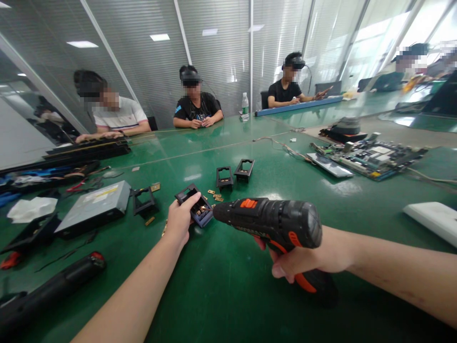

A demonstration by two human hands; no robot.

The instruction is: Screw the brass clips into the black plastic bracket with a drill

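Note:
My left hand [179, 220] grips a small black plastic frame [195, 206] with brass pieces inside, tilted just above the green table [221, 286]. My right hand [303, 264] holds a black and orange electric screwdriver [274, 221] by its handle. The tool's nose points left into the frame, touching or almost touching it. Two more black frames [234, 174] stand farther back, and another frame [144, 202] lies to the left. Small brass pieces [215, 195] are scattered between them.
A grey metal drive box [94, 207] lies at left, a second black tool [53, 286] at lower left. A circuit board [371, 157] and a white device [433, 219] lie at right. Several other people sit along the table's far side, with a water bottle [244, 106].

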